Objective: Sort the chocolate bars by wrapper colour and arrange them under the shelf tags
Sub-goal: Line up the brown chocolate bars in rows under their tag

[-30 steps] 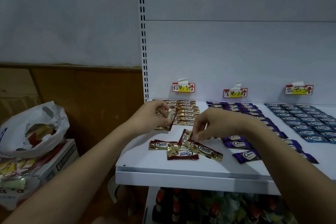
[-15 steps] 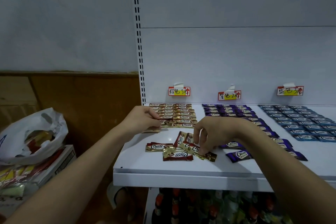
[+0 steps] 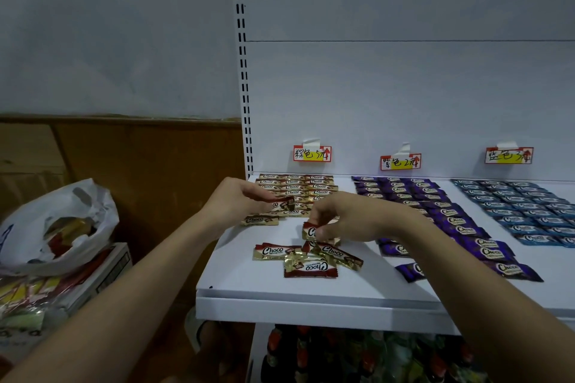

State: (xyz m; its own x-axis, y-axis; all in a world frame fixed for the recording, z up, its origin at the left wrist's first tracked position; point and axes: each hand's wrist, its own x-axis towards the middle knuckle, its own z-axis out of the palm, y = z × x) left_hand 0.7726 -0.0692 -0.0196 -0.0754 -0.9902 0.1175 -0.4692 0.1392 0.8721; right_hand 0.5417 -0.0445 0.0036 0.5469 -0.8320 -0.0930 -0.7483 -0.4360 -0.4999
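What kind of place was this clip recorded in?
Probably a small shop: a white metal display shelf, handwritten price tags taped to its back panel, and rows of purple-wrapped chocolate bars beneath.

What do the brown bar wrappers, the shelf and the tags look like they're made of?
Brown bar wrappers: thin glossy foil or plastic film, going by the gold sheen and crimped ends. Shelf: looks like white painted sheet metal, smooth and matte, with a slotted upright behind. Tags: handwritten paper or card, seemingly taped on.
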